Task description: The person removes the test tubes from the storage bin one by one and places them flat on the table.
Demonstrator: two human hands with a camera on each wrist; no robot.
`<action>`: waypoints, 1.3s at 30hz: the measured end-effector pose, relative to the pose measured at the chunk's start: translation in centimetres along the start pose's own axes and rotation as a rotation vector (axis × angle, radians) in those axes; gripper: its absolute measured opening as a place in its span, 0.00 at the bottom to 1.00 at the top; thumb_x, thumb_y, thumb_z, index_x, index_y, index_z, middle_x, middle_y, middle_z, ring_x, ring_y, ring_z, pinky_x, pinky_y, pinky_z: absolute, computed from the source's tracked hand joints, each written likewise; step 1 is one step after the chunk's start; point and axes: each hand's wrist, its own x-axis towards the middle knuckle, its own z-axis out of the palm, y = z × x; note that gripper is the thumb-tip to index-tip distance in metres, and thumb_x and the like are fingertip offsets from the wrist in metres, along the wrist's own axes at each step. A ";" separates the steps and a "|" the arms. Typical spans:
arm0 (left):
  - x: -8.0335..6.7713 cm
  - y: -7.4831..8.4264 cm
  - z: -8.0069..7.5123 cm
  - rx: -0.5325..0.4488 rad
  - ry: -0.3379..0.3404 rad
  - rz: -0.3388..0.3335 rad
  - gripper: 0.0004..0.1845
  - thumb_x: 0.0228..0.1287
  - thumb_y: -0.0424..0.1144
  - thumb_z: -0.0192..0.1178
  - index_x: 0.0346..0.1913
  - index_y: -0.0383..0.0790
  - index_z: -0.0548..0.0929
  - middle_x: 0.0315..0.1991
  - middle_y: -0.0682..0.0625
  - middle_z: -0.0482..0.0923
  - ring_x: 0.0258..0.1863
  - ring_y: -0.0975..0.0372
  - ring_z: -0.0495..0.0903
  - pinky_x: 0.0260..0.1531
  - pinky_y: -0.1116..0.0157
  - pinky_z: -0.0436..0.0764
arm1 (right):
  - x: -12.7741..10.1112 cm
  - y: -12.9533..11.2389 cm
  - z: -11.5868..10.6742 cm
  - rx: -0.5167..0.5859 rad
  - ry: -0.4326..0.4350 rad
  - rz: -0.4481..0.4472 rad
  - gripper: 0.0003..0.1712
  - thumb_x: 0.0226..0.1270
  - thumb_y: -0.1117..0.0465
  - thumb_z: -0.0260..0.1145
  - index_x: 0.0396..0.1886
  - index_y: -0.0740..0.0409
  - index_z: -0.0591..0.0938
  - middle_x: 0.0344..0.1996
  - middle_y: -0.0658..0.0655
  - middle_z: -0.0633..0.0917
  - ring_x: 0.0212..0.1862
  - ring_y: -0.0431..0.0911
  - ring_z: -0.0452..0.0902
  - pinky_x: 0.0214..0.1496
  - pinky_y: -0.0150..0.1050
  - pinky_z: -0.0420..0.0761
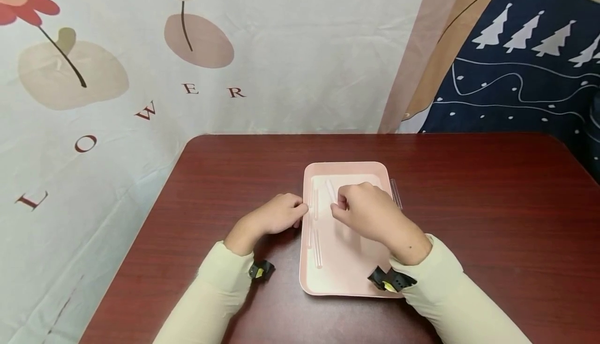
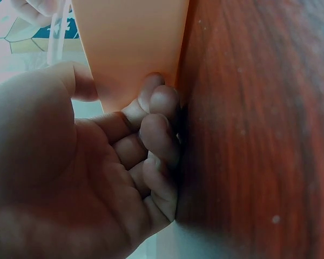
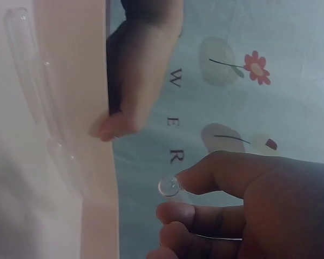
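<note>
Clear tube (image 3: 169,186) pinched at the fingertips of the right hand (image 1: 370,211), thumb and forefinger closed on it, held over the upper middle of the pink tray (image 1: 349,281); in the right wrist view only its round end shows, just off the thumb tip. In the head view the tube itself is mostly hidden behind the knuckles. Right grip: narrow, holding the tube. Left hand (image 1: 276,215) at 9 o'clock of the tray, fingers (image 2: 159,140) curled against the tray's left rim and resting on the surface (image 1: 469,188); it steadies the rim, thumb on top, nothing else in it. Other clear tubes (image 1: 316,229) lie in the tray along its left side, at about 8 to 10 o'clock from the right hand, lengthwise toward 12. One more tube (image 1: 396,194) lies outside, touching or just beside the tray's right rim at 2 o'clock. Judgement on progress: partway — several tubes already lie in the tray, one is in hand above it, one outside remains. Backdrop beyond 12 o'clock: flower-print cloth (image 1: 117,73).
</note>
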 end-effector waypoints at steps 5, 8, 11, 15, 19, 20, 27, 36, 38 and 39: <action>0.0 0.1 0.0 -0.007 0.003 0.002 0.17 0.65 0.41 0.45 0.20 0.43 0.77 0.16 0.53 0.75 0.17 0.64 0.71 0.23 0.67 0.72 | -0.1 0.3 -0.8 -0.001 0.032 -0.002 0.17 0.61 0.57 0.64 0.14 0.49 0.72 0.11 0.45 0.70 0.19 0.40 0.64 0.22 0.34 0.64; 0.0 0.1 0.0 -0.007 0.003 0.007 0.17 0.65 0.41 0.45 0.20 0.42 0.77 0.16 0.54 0.75 0.17 0.64 0.71 0.24 0.67 0.72 | -0.2 0.5 -1.1 -0.010 0.037 0.009 0.16 0.62 0.57 0.64 0.15 0.48 0.73 0.11 0.45 0.70 0.19 0.40 0.65 0.22 0.34 0.64; 0.1 0.1 0.1 -0.007 0.003 0.005 0.18 0.65 0.41 0.45 0.20 0.43 0.77 0.16 0.54 0.75 0.17 0.64 0.71 0.24 0.67 0.72 | -0.3 0.6 -1.3 -0.017 0.040 0.019 0.16 0.62 0.56 0.64 0.16 0.49 0.73 0.11 0.45 0.70 0.19 0.40 0.65 0.22 0.34 0.64; 0.0 0.0 0.1 -0.005 0.001 0.002 0.18 0.66 0.42 0.45 0.20 0.43 0.77 0.16 0.54 0.75 0.17 0.64 0.71 0.25 0.67 0.72 | -0.4 0.8 -1.5 -0.024 0.066 0.015 0.16 0.61 0.57 0.64 0.15 0.49 0.73 0.11 0.45 0.70 0.18 0.40 0.64 0.23 0.35 0.64; 0.0 0.0 0.2 -0.013 -0.003 0.001 0.18 0.66 0.42 0.45 0.20 0.42 0.77 0.17 0.54 0.75 0.17 0.64 0.71 0.25 0.67 0.73 | -0.5 1.1 -1.6 0.008 0.078 0.019 0.15 0.61 0.58 0.63 0.15 0.49 0.73 0.12 0.45 0.70 0.18 0.39 0.63 0.23 0.35 0.64; 0.0 0.0 0.2 -0.015 -0.004 0.002 0.18 0.66 0.42 0.45 0.21 0.42 0.77 0.17 0.54 0.75 0.17 0.64 0.71 0.25 0.67 0.73 | -0.5 1.1 -1.7 0.018 0.078 0.024 0.15 0.61 0.58 0.63 0.15 0.49 0.73 0.12 0.45 0.69 0.18 0.40 0.63 0.23 0.35 0.63; -0.1 0.0 0.2 -0.016 0.000 0.012 0.18 0.66 0.41 0.44 0.20 0.43 0.76 0.16 0.54 0.75 0.17 0.64 0.71 0.25 0.67 0.73 | -0.8 1.8 -2.4 0.032 0.076 0.058 0.14 0.63 0.58 0.62 0.17 0.50 0.74 0.14 0.48 0.71 0.20 0.41 0.65 0.23 0.35 0.64; -0.2 0.0 0.0 -0.010 0.006 0.001 0.17 0.65 0.41 0.45 0.21 0.42 0.78 0.16 0.54 0.75 0.17 0.64 0.71 0.24 0.67 0.72 | -1.6 3.9 -3.3 0.007 0.082 0.087 0.13 0.64 0.58 0.62 0.20 0.52 0.76 0.14 0.49 0.72 0.20 0.42 0.66 0.23 0.35 0.65; -0.2 0.0 0.0 -0.008 0.005 0.001 0.18 0.66 0.42 0.45 0.21 0.42 0.78 0.16 0.54 0.75 0.17 0.64 0.71 0.25 0.67 0.72 | -1.9 4.5 -3.5 0.009 0.091 0.089 0.13 0.64 0.58 0.61 0.20 0.52 0.76 0.14 0.49 0.71 0.20 0.42 0.65 0.23 0.35 0.64; -0.2 0.0 -0.1 -0.010 0.005 0.002 0.18 0.66 0.41 0.45 0.21 0.42 0.78 0.16 0.54 0.75 0.17 0.64 0.71 0.25 0.67 0.72 | -2.0 4.8 -3.5 0.008 0.099 0.090 0.13 0.64 0.59 0.61 0.20 0.52 0.76 0.14 0.49 0.71 0.20 0.42 0.65 0.23 0.35 0.64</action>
